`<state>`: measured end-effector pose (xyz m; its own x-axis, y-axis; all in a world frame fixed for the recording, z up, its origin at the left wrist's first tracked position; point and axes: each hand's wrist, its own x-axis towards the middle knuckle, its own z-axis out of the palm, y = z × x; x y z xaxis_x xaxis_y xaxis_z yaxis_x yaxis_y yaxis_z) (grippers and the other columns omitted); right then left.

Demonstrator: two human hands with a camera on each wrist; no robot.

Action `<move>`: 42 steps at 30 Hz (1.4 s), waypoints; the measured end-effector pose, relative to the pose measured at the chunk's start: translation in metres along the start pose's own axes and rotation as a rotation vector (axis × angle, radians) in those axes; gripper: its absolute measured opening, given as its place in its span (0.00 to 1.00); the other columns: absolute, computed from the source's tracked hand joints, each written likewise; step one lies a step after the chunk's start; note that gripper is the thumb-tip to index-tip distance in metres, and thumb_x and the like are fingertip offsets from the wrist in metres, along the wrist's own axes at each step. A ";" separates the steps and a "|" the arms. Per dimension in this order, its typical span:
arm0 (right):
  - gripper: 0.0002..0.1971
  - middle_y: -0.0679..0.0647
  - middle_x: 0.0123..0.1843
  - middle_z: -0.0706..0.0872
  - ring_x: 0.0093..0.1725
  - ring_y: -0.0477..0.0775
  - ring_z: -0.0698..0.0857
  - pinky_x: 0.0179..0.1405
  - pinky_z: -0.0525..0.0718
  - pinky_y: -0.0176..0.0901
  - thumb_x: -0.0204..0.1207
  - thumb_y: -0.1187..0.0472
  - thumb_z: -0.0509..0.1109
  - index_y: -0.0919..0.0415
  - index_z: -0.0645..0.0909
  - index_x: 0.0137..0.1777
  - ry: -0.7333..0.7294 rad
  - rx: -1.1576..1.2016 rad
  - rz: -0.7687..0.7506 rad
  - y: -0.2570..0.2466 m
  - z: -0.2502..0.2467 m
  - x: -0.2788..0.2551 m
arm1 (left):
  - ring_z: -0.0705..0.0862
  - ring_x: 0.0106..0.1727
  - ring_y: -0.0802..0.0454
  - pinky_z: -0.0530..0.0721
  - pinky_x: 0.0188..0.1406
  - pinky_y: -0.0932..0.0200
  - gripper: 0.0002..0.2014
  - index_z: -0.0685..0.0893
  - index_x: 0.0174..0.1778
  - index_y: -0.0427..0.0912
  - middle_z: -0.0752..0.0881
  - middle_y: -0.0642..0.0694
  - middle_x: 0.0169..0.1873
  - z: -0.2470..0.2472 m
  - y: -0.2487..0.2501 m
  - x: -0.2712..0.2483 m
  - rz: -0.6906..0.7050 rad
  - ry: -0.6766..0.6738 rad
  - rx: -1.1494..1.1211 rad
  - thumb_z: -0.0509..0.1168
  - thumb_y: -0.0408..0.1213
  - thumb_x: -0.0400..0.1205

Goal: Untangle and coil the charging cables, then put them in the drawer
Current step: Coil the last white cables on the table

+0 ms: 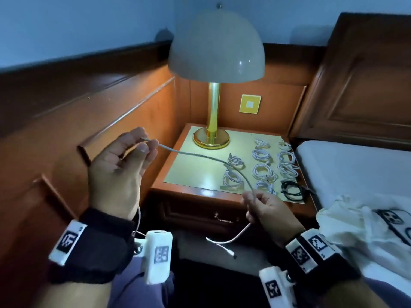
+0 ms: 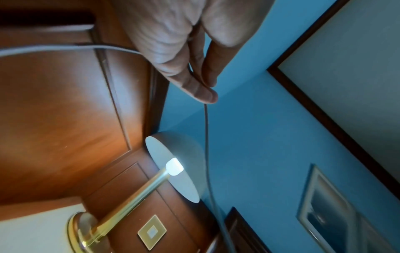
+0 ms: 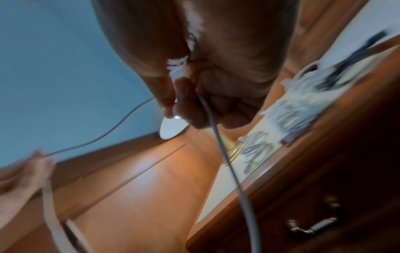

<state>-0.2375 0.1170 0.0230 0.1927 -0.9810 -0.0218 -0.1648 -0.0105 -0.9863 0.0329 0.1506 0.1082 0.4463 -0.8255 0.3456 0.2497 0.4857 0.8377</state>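
Two hands share one thin white charging cable (image 1: 200,157), your left hand (image 1: 117,172) pinching it up by the wood panelling, your right hand (image 1: 270,210) pinching it before the closed dark wooden drawer (image 1: 200,215), coiled white cables (image 1: 262,167) on the nightstand top (image 1: 193,167), beside a brass lamp (image 1: 213,85)

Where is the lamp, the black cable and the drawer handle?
lamp (image 1: 216,44), head view, on the middle of its dome shade.
black cable (image 1: 293,189), head view, on its coil at the nightstand's front right.
drawer handle (image 3: 311,226), right wrist view, on the metal bar.
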 end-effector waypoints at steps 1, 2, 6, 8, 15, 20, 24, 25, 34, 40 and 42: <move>0.18 0.55 0.28 0.72 0.25 0.50 0.71 0.30 0.70 0.42 0.79 0.46 0.69 0.63 0.80 0.40 0.058 0.059 0.018 0.002 -0.009 -0.012 | 0.90 0.52 0.50 0.86 0.59 0.58 0.12 0.82 0.63 0.29 0.85 0.40 0.53 0.000 0.012 -0.006 0.008 -0.025 0.038 0.63 0.21 0.84; 0.17 0.54 0.28 0.70 0.25 0.49 0.70 0.31 0.70 0.44 0.81 0.49 0.69 0.63 0.79 0.40 0.126 0.110 0.029 0.001 -0.018 -0.023 | 0.91 0.53 0.49 0.87 0.60 0.56 0.12 0.84 0.63 0.30 0.87 0.42 0.53 0.001 0.022 -0.013 0.024 -0.063 0.112 0.64 0.22 0.84; 0.12 0.47 0.25 0.64 0.22 0.47 0.62 0.30 0.63 0.46 0.87 0.63 0.59 0.59 0.76 0.40 0.330 0.378 0.003 -0.016 -0.044 -0.065 | 0.89 0.56 0.58 0.85 0.62 0.58 0.20 0.85 0.68 0.45 0.90 0.59 0.55 0.012 0.042 -0.049 -0.003 -0.334 0.687 0.76 0.37 0.79; 0.14 0.46 0.24 0.62 0.23 0.46 0.60 0.29 0.57 0.45 0.87 0.66 0.53 0.60 0.76 0.42 0.337 0.403 -0.048 -0.029 -0.048 -0.083 | 0.89 0.54 0.58 0.86 0.60 0.56 0.28 0.80 0.74 0.49 0.89 0.55 0.57 0.018 0.042 -0.059 -0.099 -0.460 0.935 0.78 0.45 0.77; 0.12 0.47 0.35 0.86 0.34 0.39 0.78 0.41 0.75 0.38 0.76 0.56 0.63 0.56 0.88 0.40 0.144 -0.028 -0.243 -0.035 -0.035 -0.108 | 0.81 0.46 0.60 0.76 0.42 0.67 0.19 0.81 0.66 0.57 0.81 0.57 0.50 0.073 0.016 -0.091 0.130 -0.708 1.106 0.71 0.54 0.80; 0.09 0.43 0.37 0.87 0.33 0.42 0.77 0.35 0.74 0.32 0.81 0.55 0.67 0.50 0.90 0.46 0.106 0.065 -0.268 -0.026 -0.037 -0.094 | 0.75 0.27 0.54 0.81 0.31 0.50 0.14 0.82 0.39 0.44 0.76 0.56 0.27 0.083 -0.029 -0.086 -0.244 -1.028 0.710 0.60 0.42 0.90; 0.08 0.45 0.29 0.79 0.27 0.45 0.73 0.28 0.72 0.38 0.85 0.59 0.70 0.59 0.89 0.47 0.103 0.008 -0.152 -0.020 -0.057 -0.074 | 0.62 0.21 0.56 0.64 0.19 0.63 0.19 0.78 0.27 0.51 0.65 0.52 0.25 0.081 -0.044 -0.050 -0.378 -0.581 0.295 0.64 0.48 0.85; 0.09 0.48 0.27 0.76 0.24 0.46 0.71 0.27 0.71 0.41 0.84 0.58 0.70 0.63 0.88 0.47 0.117 0.009 -0.109 -0.018 -0.062 -0.068 | 0.60 0.21 0.56 0.62 0.18 0.64 0.20 0.75 0.27 0.51 0.64 0.52 0.23 0.079 -0.046 -0.036 -0.354 -0.422 0.231 0.65 0.48 0.85; 0.08 0.50 0.25 0.62 0.20 0.47 0.61 0.23 0.70 0.42 0.84 0.60 0.67 0.63 0.81 0.45 0.316 0.535 0.129 -0.009 -0.112 -0.029 | 0.65 0.18 0.54 0.64 0.23 0.62 0.18 0.81 0.31 0.47 0.68 0.55 0.19 0.059 -0.093 0.011 -0.219 0.179 0.433 0.63 0.49 0.86; 0.12 0.47 0.27 0.63 0.23 0.45 0.59 0.25 0.56 0.42 0.88 0.57 0.59 0.61 0.82 0.50 0.495 0.558 0.054 -0.006 -0.117 -0.016 | 0.81 0.37 0.64 0.75 0.37 0.75 0.08 0.92 0.53 0.49 0.89 0.56 0.43 0.103 -0.112 -0.018 0.020 -0.451 0.964 0.67 0.37 0.86; 0.14 0.48 0.27 0.67 0.24 0.46 0.62 0.26 0.55 0.44 0.89 0.58 0.58 0.65 0.82 0.53 0.501 0.396 -0.020 -0.001 -0.110 -0.016 | 0.83 0.42 0.59 0.74 0.39 0.76 0.06 0.91 0.51 0.48 0.88 0.54 0.44 0.117 -0.119 -0.033 0.028 -0.633 1.119 0.67 0.37 0.85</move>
<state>-0.3467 0.1109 0.0423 -0.2993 -0.9540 -0.0176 0.2225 -0.0518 -0.9736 -0.1119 0.0867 0.0465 -0.1213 -0.9605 0.2503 -0.7443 0.2548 0.6173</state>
